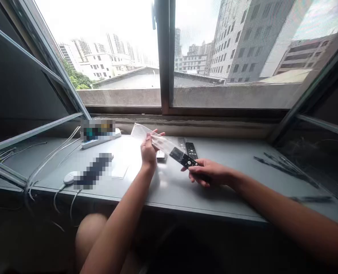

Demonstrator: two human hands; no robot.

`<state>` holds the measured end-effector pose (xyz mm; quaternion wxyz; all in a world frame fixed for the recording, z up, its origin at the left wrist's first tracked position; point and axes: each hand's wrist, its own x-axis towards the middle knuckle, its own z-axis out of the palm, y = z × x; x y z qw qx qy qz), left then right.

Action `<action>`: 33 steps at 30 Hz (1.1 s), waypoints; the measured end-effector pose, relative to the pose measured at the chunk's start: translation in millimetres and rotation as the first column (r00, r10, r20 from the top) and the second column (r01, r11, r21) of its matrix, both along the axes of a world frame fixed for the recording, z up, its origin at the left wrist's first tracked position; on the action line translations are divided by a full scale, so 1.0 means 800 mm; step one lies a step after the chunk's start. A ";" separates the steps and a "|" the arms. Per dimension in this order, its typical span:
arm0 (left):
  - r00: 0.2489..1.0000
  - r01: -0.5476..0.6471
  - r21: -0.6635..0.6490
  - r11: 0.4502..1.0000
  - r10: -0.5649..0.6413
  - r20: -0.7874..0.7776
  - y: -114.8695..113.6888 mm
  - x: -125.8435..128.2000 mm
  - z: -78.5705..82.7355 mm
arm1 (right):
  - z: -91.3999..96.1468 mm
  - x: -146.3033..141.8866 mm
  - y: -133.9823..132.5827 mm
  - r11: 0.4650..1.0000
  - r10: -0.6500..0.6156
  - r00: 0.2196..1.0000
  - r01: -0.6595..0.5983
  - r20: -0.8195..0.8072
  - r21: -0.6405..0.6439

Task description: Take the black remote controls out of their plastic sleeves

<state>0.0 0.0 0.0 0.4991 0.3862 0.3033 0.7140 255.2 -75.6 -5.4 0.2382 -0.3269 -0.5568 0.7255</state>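
Note:
My left hand pinches a clear plastic sleeve that slants down to the right. The far end of a black remote control sits inside the sleeve's lower opening. Around the remote's near end my right hand is closed, thumb on top beside the buttons. A second black remote control lies on the table just behind the held one. Beneath the sleeve, near my left wrist, is a small white-topped object whose kind I cannot make out.
The grey table runs along a window. A white power strip and cables are at the left, near a round white charger and white paper. Dark thin items in clear plastic lie right. Metal frames flank both sides.

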 end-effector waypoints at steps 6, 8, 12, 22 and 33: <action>0.975 -0.182 -0.086 0.980 0.191 0.114 0.006 -0.008 0.000 | -0.005 0.001 -0.001 0.997 -0.041 0.987 0.050 -0.156 0.051; 0.963 -0.224 -0.125 0.966 0.239 0.123 0.007 -0.012 0.002 | -0.005 0.000 -0.001 0.993 -0.073 0.973 0.091 -0.219 0.073; 0.975 -0.177 -0.138 0.975 0.192 0.109 0.003 -0.013 0.007 | -0.003 -0.001 0.004 0.955 -0.241 0.908 0.284 -0.341 0.082; 0.837 0.443 -0.164 0.881 -0.472 -0.277 -0.016 0.007 -0.002 | -0.012 0.011 0.006 0.989 -0.100 0.987 0.112 -0.123 0.096; 0.846 0.454 -0.174 0.874 -0.484 -0.224 -0.009 -0.001 0.001 | 0.016 0.003 -0.010 0.970 0.198 0.966 -0.217 0.163 0.108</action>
